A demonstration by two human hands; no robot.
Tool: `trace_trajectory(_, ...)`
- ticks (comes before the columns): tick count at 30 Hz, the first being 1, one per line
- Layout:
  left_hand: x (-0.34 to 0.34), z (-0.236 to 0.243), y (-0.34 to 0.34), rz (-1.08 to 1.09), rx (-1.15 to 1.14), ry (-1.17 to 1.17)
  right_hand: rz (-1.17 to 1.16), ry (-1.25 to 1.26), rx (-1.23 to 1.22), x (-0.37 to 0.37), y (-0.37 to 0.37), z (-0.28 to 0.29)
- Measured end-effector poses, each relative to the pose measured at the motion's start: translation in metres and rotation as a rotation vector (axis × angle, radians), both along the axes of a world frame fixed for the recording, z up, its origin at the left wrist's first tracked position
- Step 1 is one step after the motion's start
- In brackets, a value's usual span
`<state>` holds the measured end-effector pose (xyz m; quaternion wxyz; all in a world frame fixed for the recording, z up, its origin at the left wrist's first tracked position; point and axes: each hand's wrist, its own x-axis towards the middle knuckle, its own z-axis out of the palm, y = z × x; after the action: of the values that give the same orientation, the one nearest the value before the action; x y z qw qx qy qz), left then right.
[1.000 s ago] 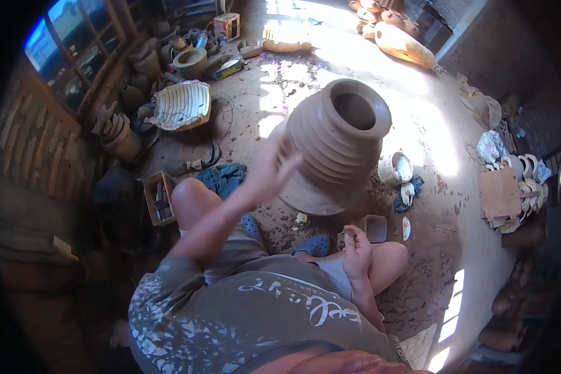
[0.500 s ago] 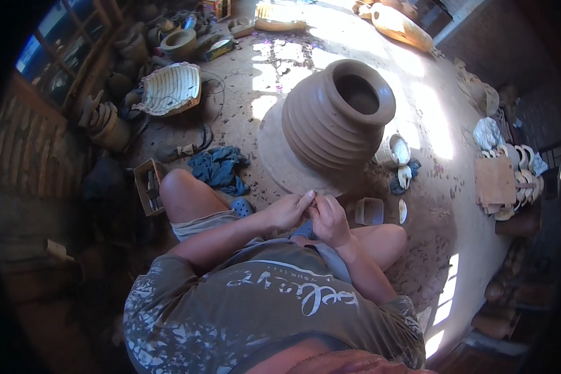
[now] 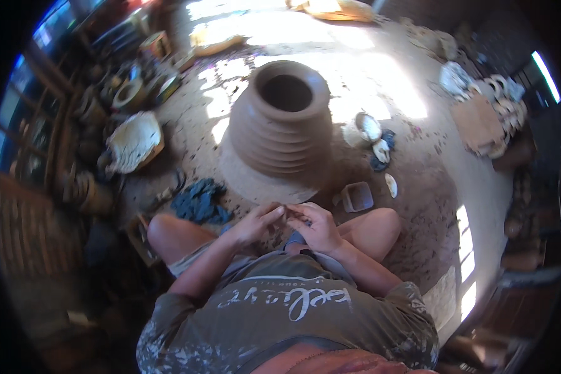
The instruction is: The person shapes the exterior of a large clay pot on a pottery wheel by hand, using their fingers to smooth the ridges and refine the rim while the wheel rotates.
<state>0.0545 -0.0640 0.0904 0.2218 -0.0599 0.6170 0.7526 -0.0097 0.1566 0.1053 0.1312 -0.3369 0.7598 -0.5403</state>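
Note:
My left hand (image 3: 260, 223) and my right hand (image 3: 315, 227) meet in front of my lap, fingers bent and fingertips touching. Whatever lies between the fingertips, if anything, is too small to make out. Just beyond them stands a large ribbed clay pot (image 3: 282, 131), upright, with a round open mouth and a thick rim. It rests on a flat round clay-coloured base (image 3: 243, 182). Neither hand touches the pot; both are close to the near edge of the base.
Right of the pot are a whitish bucket (image 3: 353, 135), a clear plastic tub (image 3: 359, 197) and a pale oval piece (image 3: 391, 185). On the left lie a dark blue cloth (image 3: 201, 201) and a ribbed pale mould-like piece (image 3: 134, 142). Clay vessels crowd the left wall.
The view has swung, so the pot appears farther left and more upright. My hands stay together, now with the right fingers stretched more across toward the left.

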Motion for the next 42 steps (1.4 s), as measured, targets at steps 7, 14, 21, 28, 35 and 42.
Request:
trace_trajectory(7, -0.005, -0.009, 0.043, 0.022, -0.085, 0.127, 0.071, 0.817, 0.232, -0.005, 0.012, -0.020)
trace_trajectory(14, -0.023, -0.020, 0.024, -0.210, -0.652, 0.348, -0.119, 0.676, 0.261, 0.007, 0.016, -0.033)
trace_trajectory(21, -0.021, -0.026, 0.006, -0.175, -0.381, 0.261, 0.009, 0.204, -0.033, 0.000, 0.014, -0.025)
trace_trajectory(28, -0.003, 0.016, 0.040, 0.008, 0.211, -0.147, 0.071, 0.703, 0.223, -0.008, 0.012, -0.038)
trace_trajectory(35, -0.029, -0.015, 0.000, -0.080, -0.161, 0.146, -0.097, 0.116, 0.068, -0.007, -0.004, 0.004)
trace_trajectory(42, -0.013, 0.004, 0.001, -0.228, 0.058, 0.019, 0.077, 0.107, -0.018, 0.001, 0.002, 0.005)
